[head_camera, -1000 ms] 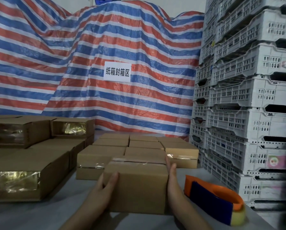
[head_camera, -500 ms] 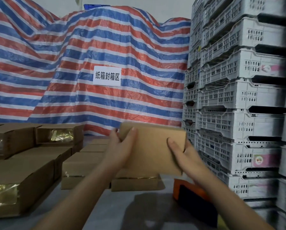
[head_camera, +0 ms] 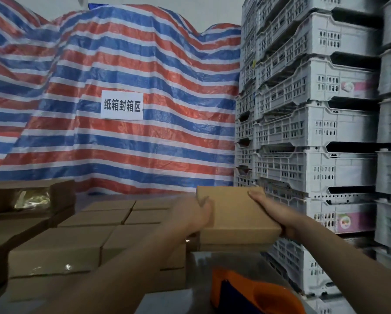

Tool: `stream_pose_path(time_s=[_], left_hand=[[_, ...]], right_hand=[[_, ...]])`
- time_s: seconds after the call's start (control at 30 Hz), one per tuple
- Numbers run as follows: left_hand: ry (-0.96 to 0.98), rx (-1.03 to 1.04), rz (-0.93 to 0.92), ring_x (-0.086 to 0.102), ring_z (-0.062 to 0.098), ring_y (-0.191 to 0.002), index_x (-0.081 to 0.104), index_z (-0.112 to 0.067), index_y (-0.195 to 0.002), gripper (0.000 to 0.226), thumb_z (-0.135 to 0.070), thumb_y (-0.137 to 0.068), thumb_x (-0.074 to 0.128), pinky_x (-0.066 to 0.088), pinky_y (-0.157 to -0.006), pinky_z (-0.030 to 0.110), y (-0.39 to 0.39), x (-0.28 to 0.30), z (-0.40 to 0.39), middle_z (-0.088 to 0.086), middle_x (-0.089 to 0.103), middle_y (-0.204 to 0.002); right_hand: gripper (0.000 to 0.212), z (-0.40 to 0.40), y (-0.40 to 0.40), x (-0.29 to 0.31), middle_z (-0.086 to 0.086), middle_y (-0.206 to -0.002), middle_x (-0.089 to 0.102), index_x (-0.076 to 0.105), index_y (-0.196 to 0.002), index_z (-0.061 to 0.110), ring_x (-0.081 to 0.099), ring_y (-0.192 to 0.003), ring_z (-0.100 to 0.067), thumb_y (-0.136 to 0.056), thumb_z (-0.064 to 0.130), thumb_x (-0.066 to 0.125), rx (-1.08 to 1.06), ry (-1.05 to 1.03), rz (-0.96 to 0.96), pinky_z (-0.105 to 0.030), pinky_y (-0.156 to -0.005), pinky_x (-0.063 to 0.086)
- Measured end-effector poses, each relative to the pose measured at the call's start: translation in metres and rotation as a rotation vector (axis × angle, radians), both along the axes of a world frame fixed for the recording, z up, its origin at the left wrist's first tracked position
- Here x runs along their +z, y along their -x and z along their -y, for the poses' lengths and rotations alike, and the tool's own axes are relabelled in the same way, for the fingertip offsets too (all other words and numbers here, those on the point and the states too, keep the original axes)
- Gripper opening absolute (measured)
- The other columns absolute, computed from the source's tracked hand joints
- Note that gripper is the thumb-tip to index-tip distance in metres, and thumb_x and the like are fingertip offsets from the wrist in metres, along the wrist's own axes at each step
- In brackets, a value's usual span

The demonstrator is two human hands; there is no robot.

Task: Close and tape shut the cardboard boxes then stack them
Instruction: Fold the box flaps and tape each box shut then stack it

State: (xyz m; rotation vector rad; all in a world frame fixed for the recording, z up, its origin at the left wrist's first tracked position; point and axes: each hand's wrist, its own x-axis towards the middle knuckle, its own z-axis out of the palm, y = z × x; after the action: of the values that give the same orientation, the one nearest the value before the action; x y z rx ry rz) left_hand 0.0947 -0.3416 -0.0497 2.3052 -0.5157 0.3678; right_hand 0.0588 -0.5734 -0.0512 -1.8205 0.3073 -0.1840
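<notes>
Since the earlier frame the box [head_camera: 237,217] is travelling forward and to the right, now coming down over the far right end of the row of boxes [head_camera: 94,225], with another box [head_camera: 230,247] showing just beneath it. The left hand [head_camera: 191,217] is gripping its left edge, thumb curled over the top near the far corner; the fingers underneath are hidden, so I cannot tell how they are lying. The right hand [head_camera: 275,215] is holding the right edge, fingers pressed together and lying straight along the top, thumb out of sight below. The box is sitting between the two palms, tilted slightly down toward the person.

It is looking light and stiff: both hands are carrying it by the edges without the cardboard bowing. The plain card should be giving decent friction, though taped seams will be slicker. Holding at opposite side edges, clear of the underside, is probably best for setting it flat. The tape dispenser [head_camera: 258,293] is lying near, below the right wrist.
</notes>
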Motion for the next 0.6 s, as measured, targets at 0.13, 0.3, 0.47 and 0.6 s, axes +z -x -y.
stream_pose_path(time_s=[0.13, 0.3, 0.47, 0.6], left_hand=[[-0.223, 0.05, 0.003, 0.064, 0.011, -0.08, 0.062, -0.021, -0.091, 0.038, -0.051, -0.1, 0.041, 0.056, -0.08, 0.032, -0.022, -0.026, 0.0, -0.001, 0.066, -0.086], [-0.316, 0.129, 0.015, 0.064, 0.008, -0.069, 0.065, -0.021, -0.083, 0.043, -0.052, -0.099, 0.041, 0.057, -0.067, 0.027, -0.032, -0.05, -0.008, -0.003, 0.066, -0.075], [-0.283, -0.143, 0.043, 0.062, -0.002, -0.089, 0.043, -0.033, -0.138, 0.07, -0.078, -0.085, 0.034, 0.053, -0.072, 0.025, -0.023, -0.056, -0.028, -0.006, 0.066, -0.108], [-0.767, -0.128, 0.128, 0.043, 0.023, -0.13, 0.039, -0.025, -0.142, 0.075, -0.076, -0.088, 0.033, 0.037, -0.107, 0.042, -0.019, -0.049, -0.032, 0.005, 0.042, -0.147]], right_hand=[[0.065, 0.005, -0.022, -0.032, -0.015, -0.099, 0.075, 0.064, -0.121, 0.016, 0.072, -0.084, -0.029, -0.088, 0.071, 0.054, 0.022, 0.006, -0.153, -0.035, -0.072, 0.058], [0.062, 0.0, -0.046, -0.047, -0.009, -0.084, 0.078, 0.064, -0.112, 0.023, 0.076, -0.07, -0.022, -0.088, 0.078, 0.046, -0.014, 0.185, -0.308, -0.028, -0.054, 0.057], [0.047, -0.003, -0.056, -0.05, -0.011, -0.074, 0.076, 0.066, -0.111, 0.015, 0.075, -0.063, -0.025, -0.097, 0.057, 0.05, -0.023, 0.095, -0.317, -0.031, -0.05, 0.056], [0.046, -0.012, -0.059, -0.05, -0.018, -0.101, 0.075, 0.065, -0.116, 0.013, 0.073, -0.09, -0.032, -0.099, 0.053, 0.05, -0.049, 0.083, -0.31, -0.039, -0.067, 0.06]])
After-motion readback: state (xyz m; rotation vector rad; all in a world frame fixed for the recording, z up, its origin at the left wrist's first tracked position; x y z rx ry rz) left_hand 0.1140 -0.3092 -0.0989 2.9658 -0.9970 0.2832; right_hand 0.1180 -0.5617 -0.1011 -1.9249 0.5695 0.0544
